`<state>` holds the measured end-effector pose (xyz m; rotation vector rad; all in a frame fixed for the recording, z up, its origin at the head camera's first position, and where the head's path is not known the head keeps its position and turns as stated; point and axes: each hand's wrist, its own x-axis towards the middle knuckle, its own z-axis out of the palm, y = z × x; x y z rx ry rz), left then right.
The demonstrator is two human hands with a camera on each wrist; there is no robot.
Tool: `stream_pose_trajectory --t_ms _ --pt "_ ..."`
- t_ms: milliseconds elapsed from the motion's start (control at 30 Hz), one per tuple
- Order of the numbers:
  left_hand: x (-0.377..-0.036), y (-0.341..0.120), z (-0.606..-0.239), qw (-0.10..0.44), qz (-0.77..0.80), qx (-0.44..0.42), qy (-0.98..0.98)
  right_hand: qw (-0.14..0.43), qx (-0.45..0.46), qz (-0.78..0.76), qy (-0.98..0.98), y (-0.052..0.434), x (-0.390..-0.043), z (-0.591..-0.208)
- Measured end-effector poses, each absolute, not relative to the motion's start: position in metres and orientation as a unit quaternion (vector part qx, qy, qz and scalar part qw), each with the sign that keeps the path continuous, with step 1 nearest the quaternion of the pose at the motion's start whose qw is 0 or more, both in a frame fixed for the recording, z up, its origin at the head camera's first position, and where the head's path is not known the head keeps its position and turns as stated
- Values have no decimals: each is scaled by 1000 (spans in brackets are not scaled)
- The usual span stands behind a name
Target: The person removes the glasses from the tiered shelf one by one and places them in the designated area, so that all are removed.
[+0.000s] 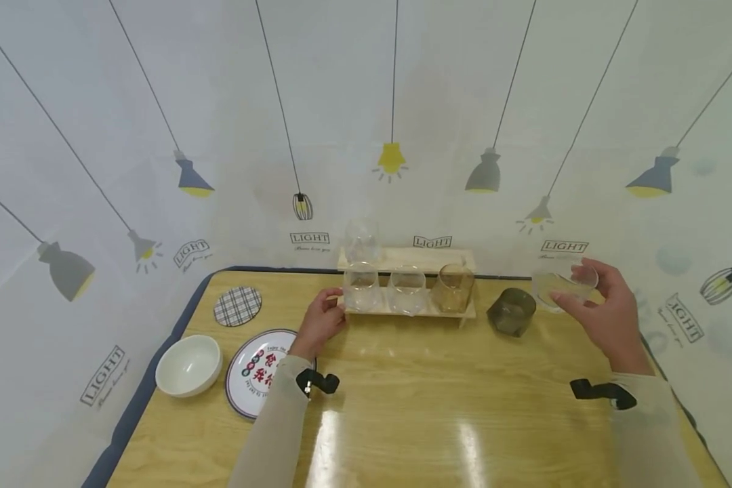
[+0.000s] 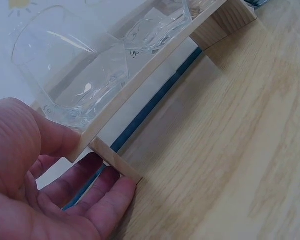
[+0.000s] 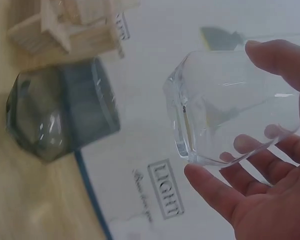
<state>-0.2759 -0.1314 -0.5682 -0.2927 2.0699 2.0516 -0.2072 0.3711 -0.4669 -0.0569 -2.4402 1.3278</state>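
Note:
My right hand (image 1: 610,312) grips a clear glass (image 3: 225,110) between thumb and fingers, lifted at the right side of the table. Left of it, a dark grey glass (image 1: 512,312) stands on the wood. At the left end of a two-tier wooden rack (image 1: 411,257), my left hand (image 1: 322,322) holds the end of the lower shelf; the left wrist view shows thumb on the board and fingers by the leg (image 2: 117,162). On the lower tier stand two clear glasses (image 1: 362,288) and an amber glass (image 1: 453,289). Another clear glass (image 1: 362,240) is on the upper tier's left.
A white bowl (image 1: 189,366), a plate (image 1: 250,386) with red lettering and a checked round coaster (image 1: 238,306) lie on the left of the wooden table (image 1: 439,407). Behind the rack rises a white wall covering (image 1: 341,135) printed with lamps.

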Motion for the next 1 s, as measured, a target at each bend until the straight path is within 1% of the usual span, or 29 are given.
stream_pose_trajectory --t_ms 400,600,800,1000 --pt "-277 -135 -570 101 695 -90 706 143 -102 480 -860 402 -212 -514" --pt "-279 -133 -573 105 696 -87 705 109 -136 473 -863 419 -212 -537" --pt "-277 -132 -569 102 703 -83 699 83 -143 450 -878 429 -213 -561" --pt "-276 -131 -567 98 701 -82 701 75 -131 439 -886 426 -211 -564"
